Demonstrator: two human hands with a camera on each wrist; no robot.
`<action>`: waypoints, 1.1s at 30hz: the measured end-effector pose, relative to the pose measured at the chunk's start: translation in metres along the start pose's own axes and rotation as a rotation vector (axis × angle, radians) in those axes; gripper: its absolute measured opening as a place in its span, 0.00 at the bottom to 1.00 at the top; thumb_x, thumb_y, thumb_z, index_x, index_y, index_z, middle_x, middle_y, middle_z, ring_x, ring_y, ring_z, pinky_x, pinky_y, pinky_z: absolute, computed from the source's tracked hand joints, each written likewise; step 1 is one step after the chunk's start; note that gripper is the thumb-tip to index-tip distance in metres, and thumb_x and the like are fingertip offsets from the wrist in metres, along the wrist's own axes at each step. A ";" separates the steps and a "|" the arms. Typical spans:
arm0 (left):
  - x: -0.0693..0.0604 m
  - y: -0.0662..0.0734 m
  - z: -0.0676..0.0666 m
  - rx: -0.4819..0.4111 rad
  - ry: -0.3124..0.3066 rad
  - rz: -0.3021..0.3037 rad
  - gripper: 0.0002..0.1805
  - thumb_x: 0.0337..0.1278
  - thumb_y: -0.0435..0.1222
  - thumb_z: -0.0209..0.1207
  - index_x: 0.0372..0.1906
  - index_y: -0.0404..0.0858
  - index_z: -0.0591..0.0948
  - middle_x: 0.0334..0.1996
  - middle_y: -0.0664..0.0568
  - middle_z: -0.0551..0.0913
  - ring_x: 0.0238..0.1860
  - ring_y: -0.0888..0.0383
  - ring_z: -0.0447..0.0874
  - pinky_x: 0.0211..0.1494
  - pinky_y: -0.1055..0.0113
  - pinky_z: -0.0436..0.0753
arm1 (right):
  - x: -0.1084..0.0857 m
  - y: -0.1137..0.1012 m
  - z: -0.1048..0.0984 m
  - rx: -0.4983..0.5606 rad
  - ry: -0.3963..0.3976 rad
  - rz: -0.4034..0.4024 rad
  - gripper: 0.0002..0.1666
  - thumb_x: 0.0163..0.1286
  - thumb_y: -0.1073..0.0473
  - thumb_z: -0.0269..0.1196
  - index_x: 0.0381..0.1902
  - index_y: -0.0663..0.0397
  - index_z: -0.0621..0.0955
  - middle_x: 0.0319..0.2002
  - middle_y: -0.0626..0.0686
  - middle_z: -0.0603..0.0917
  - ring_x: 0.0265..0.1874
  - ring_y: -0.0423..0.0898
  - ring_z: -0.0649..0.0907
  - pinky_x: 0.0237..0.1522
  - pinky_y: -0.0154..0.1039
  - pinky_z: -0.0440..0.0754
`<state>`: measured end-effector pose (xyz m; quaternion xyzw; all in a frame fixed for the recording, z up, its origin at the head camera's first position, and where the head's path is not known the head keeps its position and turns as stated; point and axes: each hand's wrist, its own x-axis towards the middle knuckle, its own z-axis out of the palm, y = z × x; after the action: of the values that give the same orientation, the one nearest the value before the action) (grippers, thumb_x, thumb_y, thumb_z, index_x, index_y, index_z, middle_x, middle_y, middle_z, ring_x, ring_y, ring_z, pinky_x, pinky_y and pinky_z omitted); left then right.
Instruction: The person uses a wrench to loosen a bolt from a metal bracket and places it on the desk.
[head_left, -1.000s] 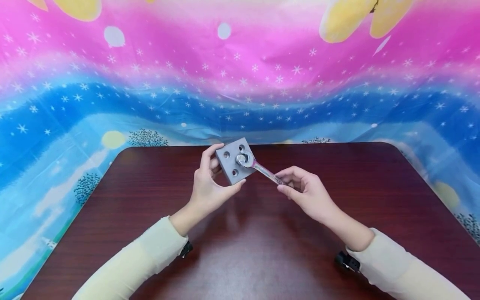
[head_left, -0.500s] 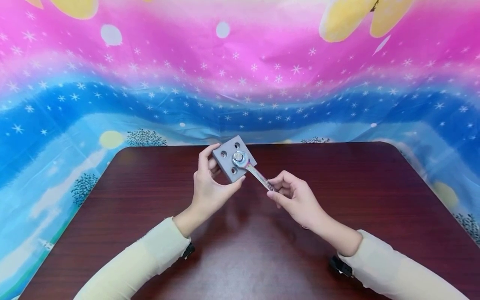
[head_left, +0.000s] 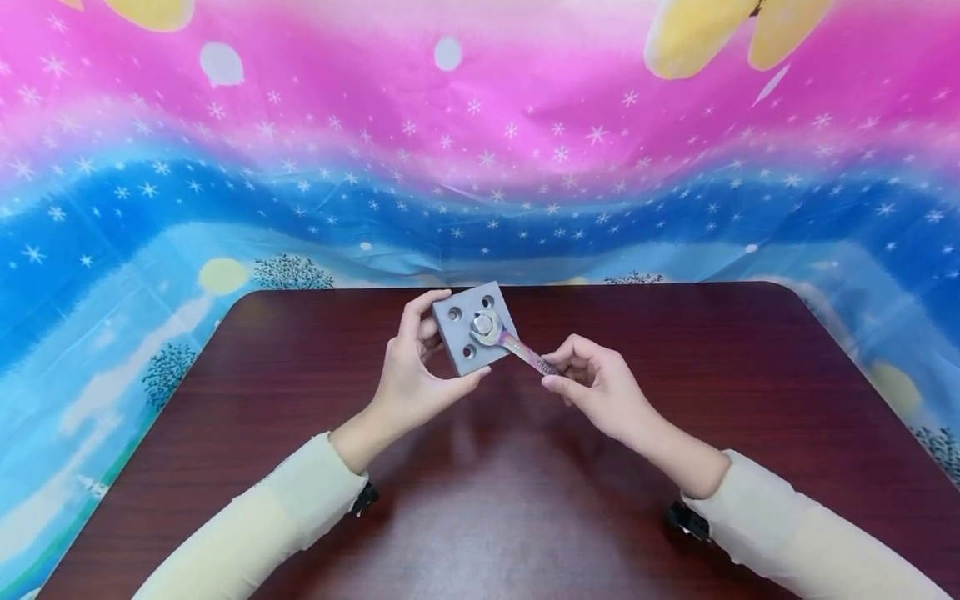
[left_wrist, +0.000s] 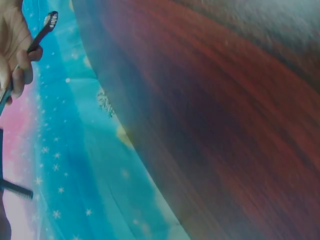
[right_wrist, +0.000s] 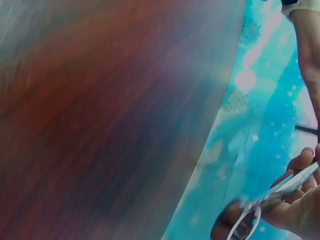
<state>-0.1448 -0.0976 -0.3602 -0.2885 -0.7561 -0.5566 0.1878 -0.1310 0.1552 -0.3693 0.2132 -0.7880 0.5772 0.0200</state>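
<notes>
My left hand (head_left: pixel 412 371) holds a grey square block (head_left: pixel 459 332) by its edges above the table, thumb low and fingers high. Several holes show in the block's tilted face. At its middle sits a silver hex bolt head (head_left: pixel 483 322); the threaded shank (left_wrist: pixel 19 190) sticks out behind, seen in the left wrist view. My right hand (head_left: pixel 603 387) pinches a shiny combination wrench (head_left: pixel 519 346) between thumb and fingers. The wrench's open end lies around the bolt head. In the right wrist view its ring end (right_wrist: pixel 245 220) projects past the hand.
A dark red-brown wooden table (head_left: pixel 480 517) lies under both hands. Behind it and at its sides hangs a pink and blue cloth (head_left: pixel 480 167) with snowflakes. Black straps with small devices (head_left: pixel 687 521) are on both wrists.
The wrench's open end has come fully around the bolt head. The wrench handle first swung down and left, then back up slightly; the block shifted left, then right and down a little.
</notes>
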 end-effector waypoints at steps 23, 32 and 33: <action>0.001 0.017 -0.022 -0.068 -0.618 -0.037 0.51 0.36 0.27 0.77 0.68 0.41 0.61 0.49 0.49 0.87 0.46 0.62 0.86 0.53 0.68 0.86 | 0.033 0.004 -0.054 -0.306 -0.205 -0.269 0.13 0.56 0.71 0.72 0.35 0.48 0.86 0.36 0.48 0.90 0.38 0.34 0.85 0.38 0.36 0.82; 0.007 0.014 -0.020 -0.116 -0.796 -0.073 0.48 0.39 0.29 0.76 0.67 0.40 0.62 0.51 0.50 0.87 0.47 0.63 0.85 0.56 0.67 0.85 | 0.049 -0.003 -0.059 -0.428 -0.302 -0.429 0.17 0.51 0.69 0.75 0.33 0.41 0.86 0.33 0.41 0.88 0.32 0.38 0.83 0.39 0.36 0.65; 0.008 0.014 -0.020 -0.123 -0.815 -0.082 0.48 0.40 0.29 0.76 0.67 0.40 0.62 0.51 0.50 0.86 0.47 0.63 0.85 0.56 0.67 0.85 | 0.049 -0.005 -0.059 -0.444 -0.306 -0.413 0.17 0.50 0.68 0.75 0.33 0.40 0.86 0.33 0.40 0.88 0.33 0.38 0.83 0.42 0.38 0.63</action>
<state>-0.1423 -0.1119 -0.3393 -0.4654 -0.7448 -0.4481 -0.1669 -0.1867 0.1932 -0.3317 0.4429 -0.8285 0.3367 0.0639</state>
